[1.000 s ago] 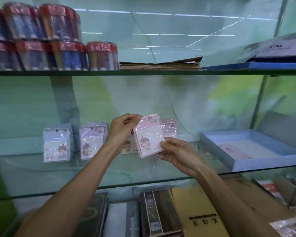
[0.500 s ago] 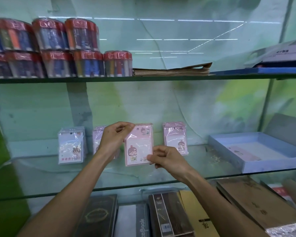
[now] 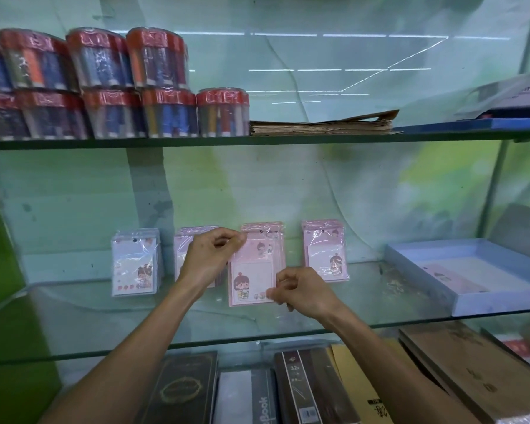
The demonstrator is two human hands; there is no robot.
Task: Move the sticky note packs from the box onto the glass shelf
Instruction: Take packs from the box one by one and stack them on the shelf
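Observation:
A pink sticky note pack (image 3: 251,276) with a cartoon girl stands on the glass shelf (image 3: 166,325), leaning against a stack of like packs behind it. My left hand (image 3: 210,257) pinches its top left corner. My right hand (image 3: 303,290) pinches its lower right corner. Further stacks stand along the back wall: a white one (image 3: 134,266) at the left, one mostly hidden behind my left hand (image 3: 184,249), and a pink one (image 3: 325,249) to the right. The light blue box (image 3: 471,304) lies at the shelf's right end with one pink pack (image 3: 450,278) flat inside.
The upper glass shelf (image 3: 257,139) carries wrapped red-topped pen tubs (image 3: 114,87), a brown paper stack (image 3: 318,125) and boxes at the right. Below the working shelf lie notebooks (image 3: 309,390) and brown envelopes (image 3: 459,365). A metal upright (image 3: 496,182) stands at the right.
Both hands carried the pink pack leftward and down from in front of the right stack; it now stands upright on the glass against the third stack. The camera shifted left.

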